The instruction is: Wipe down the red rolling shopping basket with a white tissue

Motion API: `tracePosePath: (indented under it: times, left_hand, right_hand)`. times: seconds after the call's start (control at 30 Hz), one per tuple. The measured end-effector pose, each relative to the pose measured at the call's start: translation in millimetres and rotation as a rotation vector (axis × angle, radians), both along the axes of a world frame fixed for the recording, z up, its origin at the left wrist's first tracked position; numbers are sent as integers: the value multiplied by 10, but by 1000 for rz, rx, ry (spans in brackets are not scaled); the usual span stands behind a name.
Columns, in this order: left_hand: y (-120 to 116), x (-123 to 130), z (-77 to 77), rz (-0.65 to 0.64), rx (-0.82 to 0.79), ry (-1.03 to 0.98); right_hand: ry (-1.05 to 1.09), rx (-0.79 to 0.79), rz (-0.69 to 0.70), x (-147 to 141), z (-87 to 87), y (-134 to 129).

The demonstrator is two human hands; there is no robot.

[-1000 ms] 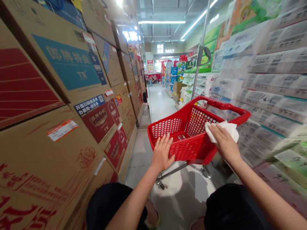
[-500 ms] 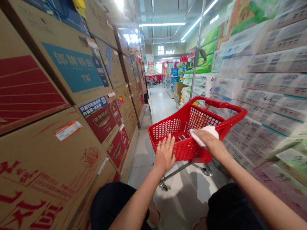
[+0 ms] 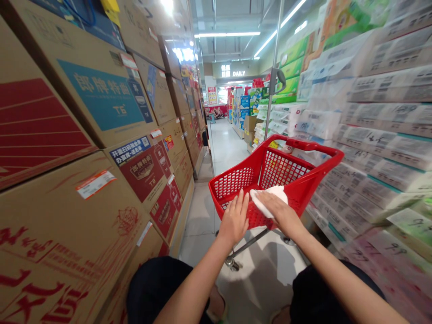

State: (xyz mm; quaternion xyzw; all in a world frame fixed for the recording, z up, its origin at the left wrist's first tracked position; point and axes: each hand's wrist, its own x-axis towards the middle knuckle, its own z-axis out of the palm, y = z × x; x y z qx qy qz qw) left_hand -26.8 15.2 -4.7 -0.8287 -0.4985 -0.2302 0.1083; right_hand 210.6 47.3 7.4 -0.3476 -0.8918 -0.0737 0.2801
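Note:
A red plastic shopping cart (image 3: 236,180) with a lattice basket stands in front of me, its handle towards the far right. My left hand (image 3: 235,218) lies on the near side of the basket towards its left end, fingers stretched out. Folded under the fingers of my right hand (image 3: 277,210) is a white cloth (image 3: 281,193), held against the top edge of that same side. The right fingers are straight and close together over the cloth. My two hands are close to each other, the right one pointing left. The palms and the cloth's underside are hidden.
Stacked cardboard cartons (image 3: 131,166) form a wall close on my left. Wrapped paper packs (image 3: 381,130) are piled on the right. A glass door with a grey handle (image 3: 278,81) stands beyond the cart. My knees flank the cart's wheel (image 3: 233,263) on the tiled floor.
My right hand has slid left along the basket's edge with the cloth, coming nearer my left hand. The left hand stays almost in place. The cart's handle has shifted slightly left.

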Motion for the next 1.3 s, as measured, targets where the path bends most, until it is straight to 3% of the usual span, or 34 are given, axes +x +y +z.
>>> tracePosePath:
  times: [0.1, 0.2, 0.4, 0.5, 0.67, 0.83, 0.9, 1.0, 1.13, 1.3]
  left_hand:
    - [-18, -167, -23, -46, 14, -21]
    - [-57, -220, -64, 9, 40, -49]
    - [-112, -113, -113, 120, 54, -40]
    - [-141, -89, -111, 135, 56, -28]
    - [-236, 24, -87, 97, 69, -26]
    - [-298, 198, -88, 8, 77, -70]
    - [-281, 166, -92, -56, 67, -95]
    - [-195, -41, -84, -115, 59, -81]
    - [-36, -353, -58, -25, 48, -3]
    - [34, -254, -102, 16, 27, -7]
  right_hand:
    - [62, 40, -104, 446, 75, 218]
    - [135, 49, -194, 590, 61, 319]
    - [192, -44, -147, 72, -109, 168]
    - [191, -66, -104, 29, -100, 184]
    - [209, -46, -105, 40, -47, 180]
    - [139, -45, -38, -390, -141, -201]
    - [108, -39, 18, -474, -157, -317]
    - [57, -39, 62, -359, -95, -304]
    - [92, -80, -25, -116, -1, -103]
    - [190, -101, -124, -373, -137, -195]
